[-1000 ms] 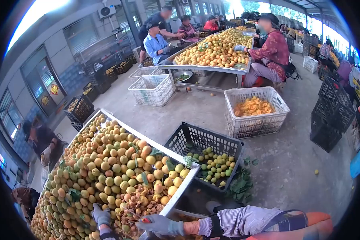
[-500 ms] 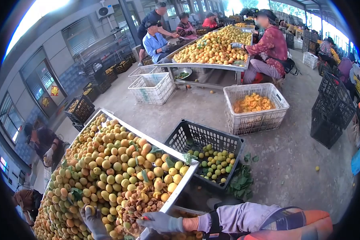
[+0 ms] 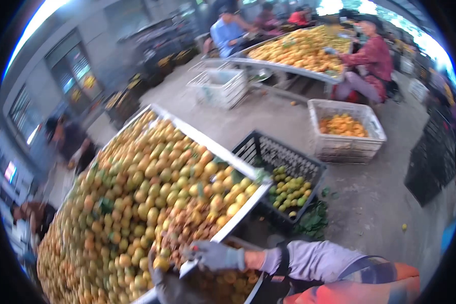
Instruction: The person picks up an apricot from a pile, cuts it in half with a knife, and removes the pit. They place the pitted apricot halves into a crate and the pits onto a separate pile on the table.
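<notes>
My left hand, in a grey glove, is closed around a yellow apricot at the near edge of the fruit table. Beside it, my right hand, also gloved, curls over the table's pale rim. A small red object shows at its fingertips; motion blur hides what kind it is. Just beyond both hands lies a heap of brownish pits and scraps. Whole apricots cover the rest of the tabletop. Under the rim, below my right hand, sits a container of orange apricot halves.
Right of the table stands a black crate with green fruit, leaves beside it. Farther back are a white crate of orange halves and another fruit table with people around it. Two people work at the left.
The view has shifted, so the scene sits differently in the frame. My left hand, with the apricot, has moved right from over the fruit to the table's edge, close to my right hand.
</notes>
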Tool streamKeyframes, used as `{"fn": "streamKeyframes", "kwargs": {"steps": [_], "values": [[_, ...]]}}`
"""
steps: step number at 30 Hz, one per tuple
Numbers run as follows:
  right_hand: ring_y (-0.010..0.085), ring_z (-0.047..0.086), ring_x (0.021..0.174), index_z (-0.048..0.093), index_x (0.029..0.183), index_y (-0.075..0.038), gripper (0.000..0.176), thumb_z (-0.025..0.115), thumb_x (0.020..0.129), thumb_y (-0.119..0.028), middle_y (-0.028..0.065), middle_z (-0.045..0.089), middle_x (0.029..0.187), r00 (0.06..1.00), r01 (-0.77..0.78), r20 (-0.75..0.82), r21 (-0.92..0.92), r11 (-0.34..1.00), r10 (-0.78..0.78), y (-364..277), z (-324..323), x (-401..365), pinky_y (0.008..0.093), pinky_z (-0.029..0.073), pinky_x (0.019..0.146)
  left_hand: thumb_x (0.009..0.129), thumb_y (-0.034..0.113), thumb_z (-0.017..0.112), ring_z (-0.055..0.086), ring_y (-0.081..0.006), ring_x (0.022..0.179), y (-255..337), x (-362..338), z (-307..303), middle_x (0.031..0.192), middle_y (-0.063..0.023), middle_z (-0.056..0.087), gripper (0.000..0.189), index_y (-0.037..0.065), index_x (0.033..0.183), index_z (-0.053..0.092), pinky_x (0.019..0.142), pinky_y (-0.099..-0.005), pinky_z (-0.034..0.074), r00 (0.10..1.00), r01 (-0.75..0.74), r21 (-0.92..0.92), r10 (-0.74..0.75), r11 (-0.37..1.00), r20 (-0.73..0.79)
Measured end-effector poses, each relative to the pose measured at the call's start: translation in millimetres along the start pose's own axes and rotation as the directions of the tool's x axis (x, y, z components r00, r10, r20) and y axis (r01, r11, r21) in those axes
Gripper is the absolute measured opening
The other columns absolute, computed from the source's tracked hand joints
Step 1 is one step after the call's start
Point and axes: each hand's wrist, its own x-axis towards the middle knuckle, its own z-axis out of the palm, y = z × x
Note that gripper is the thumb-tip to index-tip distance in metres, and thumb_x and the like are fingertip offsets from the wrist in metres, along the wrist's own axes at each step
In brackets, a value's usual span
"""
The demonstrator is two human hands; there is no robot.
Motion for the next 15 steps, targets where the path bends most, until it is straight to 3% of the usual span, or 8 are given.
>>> {"fn": "streamKeyframes", "kwargs": {"steps": [1, 2, 3, 4, 5, 6, 8, 15], "values": [[0.0182, 0.061, 0.085, 0.039, 0.126, -0.006, 0.041, 0.048, 0.086, 0.002, 0.0093, 0.050, 0.125, 1.000, 0.004, 0.023, -0.018, 1.000, -0.003, -10, 1, -8, 0.0264, 0.050, 0.068, 0.090, 0.026, 0.052, 0.052, -0.0109, 0.086, 2, -9, 22, 0.103, -0.0020, 0.053, 0.055, 0.011, 0.139, 0.031, 0.073, -0.0236, 0.045, 0.998, -0.002, -0.021, 0.001, 1.000, -0.057], [0.0131, 0.059, 0.072, 0.041, 0.120, -0.007, 0.038, 0.049, 0.084, 0.001, 0.0058, 0.056, 0.118, 0.967, -0.217, -0.036, 0.396, 0.892, 0.251, -26, 7, -10, 0.0230, 0.045, 0.050, 0.090, 0.023, 0.054, 0.053, -0.0118, 0.085, 0, -11, 25, 0.105, -0.0029, 0.053, 0.055, 0.011, 0.138, 0.032, 0.073, -0.0249, 0.043, 0.997, -0.024, -0.011, 0.023, 1.000, -0.077], [0.0144, 0.059, 0.068, 0.040, 0.121, -0.007, 0.040, 0.049, 0.083, 0.003, 0.0066, 0.054, 0.122, 0.922, -0.340, 0.009, 0.493, 0.801, 0.386, -26, 4, -8, 0.0238, 0.046, 0.048, 0.086, 0.020, 0.056, 0.053, -0.0175, 0.093, -4, -13, 23, 0.110, -0.0067, 0.051, 0.054, 0.008, 0.134, 0.035, 0.085, -0.0336, 0.044, 0.993, -0.024, -0.047, 0.018, 0.999, -0.113], [0.0148, 0.059, 0.064, 0.043, 0.119, -0.006, 0.037, 0.048, 0.083, 0.004, 0.0067, 0.055, 0.122, 0.947, -0.293, -0.001, 0.407, 0.865, 0.321, -25, 6, -12, 0.0241, 0.045, 0.046, 0.085, 0.017, 0.057, 0.054, -0.0177, 0.093, -9, -14, 12, 0.110, -0.0070, 0.051, 0.053, 0.007, 0.133, 0.035, 0.084, -0.0337, 0.045, 0.994, -0.020, -0.101, 0.010, 0.995, -0.106], [0.0128, 0.059, 0.062, 0.047, 0.113, -0.005, 0.026, 0.048, 0.087, -0.003, 0.0064, 0.060, 0.112, 0.835, -0.493, 0.143, 0.621, 0.609, 0.531, -41, 4, -6, 0.0231, 0.043, 0.042, 0.086, 0.016, 0.057, 0.054, -0.0175, 0.092, -11, -14, 9, 0.111, -0.0072, 0.051, 0.051, 0.006, 0.131, 0.036, 0.083, -0.0329, 0.046, 0.993, -0.002, -0.088, -0.008, 0.996, -0.115], [0.0099, 0.057, 0.057, 0.052, 0.103, -0.006, 0.024, 0.050, 0.093, -0.027, 0.0046, 0.062, 0.090, 0.926, -0.376, -0.089, -0.125, 0.918, 0.367, -70, 25, -10, 0.0219, 0.041, 0.038, 0.086, 0.016, 0.059, 0.055, -0.0178, 0.093, -14, -14, 4, 0.113, -0.0077, 0.050, 0.050, 0.005, 0.130, 0.037, 0.084, -0.0324, 0.047, 0.994, -0.004, -0.062, -0.003, 0.998, -0.113], [0.0078, 0.054, 0.054, 0.054, 0.097, -0.006, 0.043, 0.048, 0.091, -0.048, 0.0023, 0.057, 0.073, 0.863, -0.505, -0.117, -0.253, 0.825, 0.492, -78, 30, -5, 0.0205, 0.039, 0.038, 0.085, 0.017, 0.061, 0.055, -0.0179, 0.098, -6, -14, 11, 0.114, -0.0085, 0.050, 0.052, 0.005, 0.130, 0.037, 0.087, -0.0325, 0.047, 0.996, 0.008, -0.061, -0.014, 0.998, -0.089], [0.0060, 0.045, 0.042, 0.058, 0.088, -0.007, 0.048, 0.047, 0.090, -0.053, -0.0001, 0.051, 0.056, 0.861, -0.509, -0.148, -0.248, 0.824, 0.487, -76, 47, -4, 0.0200, 0.035, 0.040, 0.085, 0.014, 0.063, 0.057, -0.0188, 0.097, -5, -16, 13, 0.110, -0.0081, 0.052, 0.058, 0.001, 0.133, 0.033, 0.087, -0.0324, 0.048, 0.996, 0.035, -0.089, -0.042, 0.995, -0.078]]}}
